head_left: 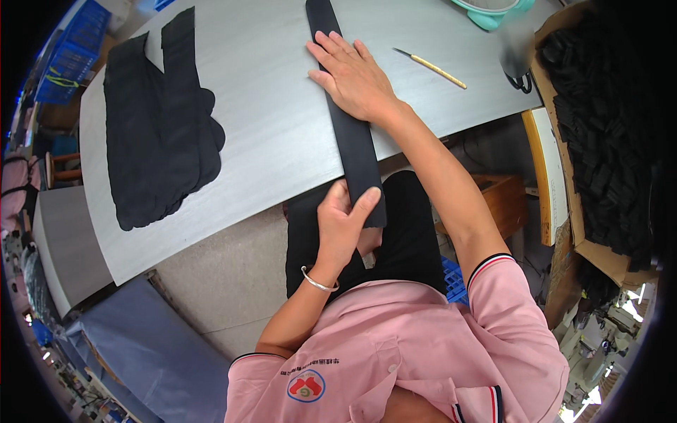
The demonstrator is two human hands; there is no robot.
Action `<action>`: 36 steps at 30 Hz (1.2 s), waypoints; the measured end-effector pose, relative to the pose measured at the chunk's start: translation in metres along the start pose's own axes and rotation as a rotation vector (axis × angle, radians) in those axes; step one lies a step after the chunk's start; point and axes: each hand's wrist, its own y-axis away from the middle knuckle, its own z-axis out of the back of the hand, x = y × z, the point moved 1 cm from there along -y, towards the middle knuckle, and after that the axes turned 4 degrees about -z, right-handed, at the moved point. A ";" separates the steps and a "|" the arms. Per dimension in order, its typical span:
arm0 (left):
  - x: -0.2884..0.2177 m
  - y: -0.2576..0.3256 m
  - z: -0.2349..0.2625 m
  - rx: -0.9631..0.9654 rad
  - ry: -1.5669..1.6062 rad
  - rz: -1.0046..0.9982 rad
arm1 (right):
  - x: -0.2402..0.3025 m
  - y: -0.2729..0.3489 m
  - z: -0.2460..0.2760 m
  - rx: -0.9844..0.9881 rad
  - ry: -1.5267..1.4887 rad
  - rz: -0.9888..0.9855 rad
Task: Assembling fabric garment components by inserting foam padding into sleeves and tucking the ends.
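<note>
A long black fabric strip (352, 144) runs from the far edge of the grey table (275, 120) to its near edge and hangs over it. My right hand (352, 74) lies flat on the strip with fingers spread, pressing it to the tabletop. My left hand (345, 222) pinches the strip's near end just off the table edge, thumb on top. A silver bangle circles my left wrist.
A stack of black cut fabric pieces (159, 123) lies on the table's left part. A thin yellow-handled tool (431, 68) rests right of my right hand. A teal object (493, 10) sits at the far edge. A cardboard box of black pieces (599, 134) stands on the right.
</note>
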 end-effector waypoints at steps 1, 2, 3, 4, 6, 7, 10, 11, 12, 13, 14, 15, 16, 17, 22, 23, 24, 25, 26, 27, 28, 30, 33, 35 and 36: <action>-0.005 -0.003 -0.001 -0.040 -0.005 0.006 | 0.003 0.005 0.000 0.001 -0.001 -0.002; -0.008 -0.004 -0.001 -0.079 -0.009 0.011 | 0.007 0.011 0.000 0.002 0.009 -0.006; -0.004 -0.005 0.002 -0.077 -0.010 0.008 | 0.010 0.015 0.002 -0.001 0.021 -0.006; 0.004 -0.006 0.008 -0.085 -0.024 -0.002 | 0.011 0.018 0.003 -0.003 0.022 -0.007; 0.016 -0.005 0.015 -0.086 -0.040 -0.008 | 0.014 0.022 0.004 0.003 -0.017 -0.013; 0.019 -0.002 0.017 -0.062 0.003 0.008 | 0.014 0.024 0.005 0.002 -0.015 -0.020; 0.004 0.009 0.007 0.028 0.109 0.076 | 0.012 0.024 0.007 0.033 -0.006 0.003; 0.003 0.010 0.005 0.055 0.195 0.093 | 0.012 0.025 0.007 0.029 -0.015 0.000; 0.002 0.013 0.004 0.078 0.281 0.108 | 0.013 0.026 0.006 0.025 -0.025 0.000; 0.002 0.016 0.004 0.081 0.276 0.104 | 0.014 0.026 0.006 0.019 -0.027 -0.001; 0.003 0.018 0.003 0.069 0.297 0.097 | 0.014 0.025 0.006 0.014 -0.023 -0.002; 0.001 0.020 0.002 0.061 0.318 0.092 | 0.014 0.026 0.006 0.008 -0.018 -0.005; -0.002 0.021 0.000 0.068 0.313 0.088 | 0.014 0.027 0.007 0.000 -0.016 -0.007; -0.006 0.022 -0.002 0.076 0.302 0.086 | 0.014 0.029 0.008 -0.002 -0.008 -0.014; -0.001 0.024 -0.002 0.169 0.180 0.100 | 0.012 0.051 0.025 0.034 -0.147 0.023; 0.001 0.028 -0.004 0.147 0.214 0.131 | 0.013 0.063 0.033 0.070 -0.350 -0.020; 0.001 0.031 -0.006 0.128 0.248 0.162 | 0.015 0.077 0.043 0.106 -0.550 -0.062; -0.001 0.033 -0.008 0.120 0.256 0.148 | 0.020 0.094 0.051 0.106 -0.512 -0.044; 0.000 0.032 -0.008 0.122 0.259 0.136 | 0.029 0.110 0.059 0.109 -0.474 -0.022; 0.004 0.030 -0.006 0.119 0.253 0.092 | 0.037 0.124 0.065 0.112 -0.423 0.003; 0.008 0.029 -0.004 0.115 0.246 0.051 | 0.045 0.134 0.067 0.128 -0.377 0.015; 0.011 0.028 -0.004 0.117 0.240 0.006 | 0.052 0.145 0.062 0.180 -0.204 0.055; 0.013 0.032 -0.002 0.197 0.103 0.055 | 0.047 0.137 0.052 0.109 -0.173 0.016; 0.014 0.034 0.000 0.199 0.092 0.064 | 0.038 0.116 0.045 0.077 -0.141 0.024; 0.013 0.035 0.002 0.189 0.083 0.075 | 0.035 0.101 0.040 0.053 -0.114 0.037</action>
